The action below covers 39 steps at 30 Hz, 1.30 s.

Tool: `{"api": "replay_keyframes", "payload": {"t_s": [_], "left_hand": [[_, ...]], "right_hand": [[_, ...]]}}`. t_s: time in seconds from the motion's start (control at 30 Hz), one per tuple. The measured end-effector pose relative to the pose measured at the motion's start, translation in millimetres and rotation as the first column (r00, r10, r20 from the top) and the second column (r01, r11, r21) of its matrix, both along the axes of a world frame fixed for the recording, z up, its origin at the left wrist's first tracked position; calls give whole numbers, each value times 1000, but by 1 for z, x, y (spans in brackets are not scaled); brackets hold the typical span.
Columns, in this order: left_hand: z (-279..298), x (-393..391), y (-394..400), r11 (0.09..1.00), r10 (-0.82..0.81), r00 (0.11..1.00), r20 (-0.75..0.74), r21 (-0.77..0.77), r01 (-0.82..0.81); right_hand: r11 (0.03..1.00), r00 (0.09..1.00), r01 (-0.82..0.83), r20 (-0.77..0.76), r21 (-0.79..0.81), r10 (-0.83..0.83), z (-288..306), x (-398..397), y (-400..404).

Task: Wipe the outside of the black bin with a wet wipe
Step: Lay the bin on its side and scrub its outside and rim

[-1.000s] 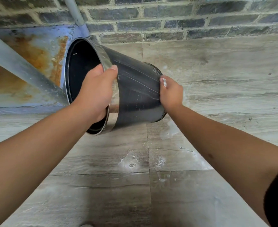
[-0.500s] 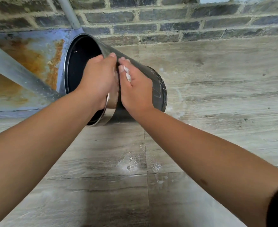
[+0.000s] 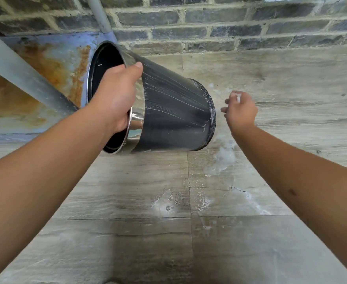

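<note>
The black bin (image 3: 174, 117) lies tipped on its side above the tiled floor, its open mouth with a silver rim facing left and its base pointing right. White wet streaks run along its side. My left hand (image 3: 116, 95) grips the silver rim at the top. My right hand (image 3: 241, 110) hovers just right of the bin's base, apart from it, fingers curled around a small white wet wipe (image 3: 237, 97) that peeks out at the top of the fist.
A dark brick wall (image 3: 230, 23) runs along the back. A grey pipe (image 3: 23, 76) slants across a rusty blue metal panel (image 3: 51, 64) at the left, behind the bin. Wet patches (image 3: 223, 158) mark the grey floor tiles right of and below the bin.
My right hand has slid from beside my left hand near the rim along the bin's side and come off past its base. The left hand keeps hold of the rim.
</note>
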<state>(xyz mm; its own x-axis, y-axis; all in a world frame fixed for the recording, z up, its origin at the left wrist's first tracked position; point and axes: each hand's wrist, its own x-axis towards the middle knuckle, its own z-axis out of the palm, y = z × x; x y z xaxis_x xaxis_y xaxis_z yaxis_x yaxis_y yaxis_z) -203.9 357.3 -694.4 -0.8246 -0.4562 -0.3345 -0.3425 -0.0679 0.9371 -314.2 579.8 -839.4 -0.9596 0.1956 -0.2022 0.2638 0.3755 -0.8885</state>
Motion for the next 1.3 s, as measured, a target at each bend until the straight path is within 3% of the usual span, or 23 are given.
{"api": "replay_keyframes", "payload": {"t_s": [0.07, 0.17, 0.27, 0.43, 0.53, 0.63, 0.7, 0.8, 0.87, 0.93, 1.07, 1.2, 1.3], "left_hand": [[-3, 2, -3, 1000, -9, 1000, -17, -21, 9], [-5, 4, -5, 999, -25, 1000, -13, -41, 24], [-5, 6, -6, 996, -85, 996, 20, -29, 86], [-6, 5, -2, 983, -181, 983, -27, -18, 180], [-4, 1, -11, 982, -182, 983, -36, -60, 179], [-7, -2, -26, 991, -125, 992, 9, -54, 125], [-7, -3, -35, 998, -48, 997, 53, -45, 51], [-5, -1, -46, 999, -36, 996, 85, 27, 34], [-8, 1, -50, 996, -56, 993, 103, 78, 48], [-10, 3, -48, 992, -62, 994, 88, 117, 51], [-17, 8, -48, 979, -14, 999, 33, 202, 7], [-24, 16, -49, 969, 10, 1000, 16, 246, -14], [-28, 22, -48, 973, 20, 1000, 17, 228, -24]], "right_hand": [[957, 999, 47, 18, -286, -43, 18, -8, -13], [895, 996, -82, -5, -438, 89, 41, -7, -46], [869, 981, -191, -81, -457, 174, 60, -3, -80], [847, 869, -468, -307, -252, 389, 85, 16, -115], [762, 715, -630, -497, -150, 492, 85, 55, -123], [706, 548, -707, -594, 48, 589, 70, 92, -121], [633, 355, -724, -639, 274, 682, 59, 104, -116], [365, 12, -776, -567, 514, 824, 33, 122, -105], [223, -47, -833, -465, 507, 884, 18, 137, -93], [231, -9, -845, -444, 483, 896, 13, 141, -80], [395, 92, -804, -564, 444, 821, 44, 115, -72], [690, 529, -686, -494, 229, 690, 78, 52, -64], [780, 713, -609, -332, 143, 617, 80, 4, -64]]}}
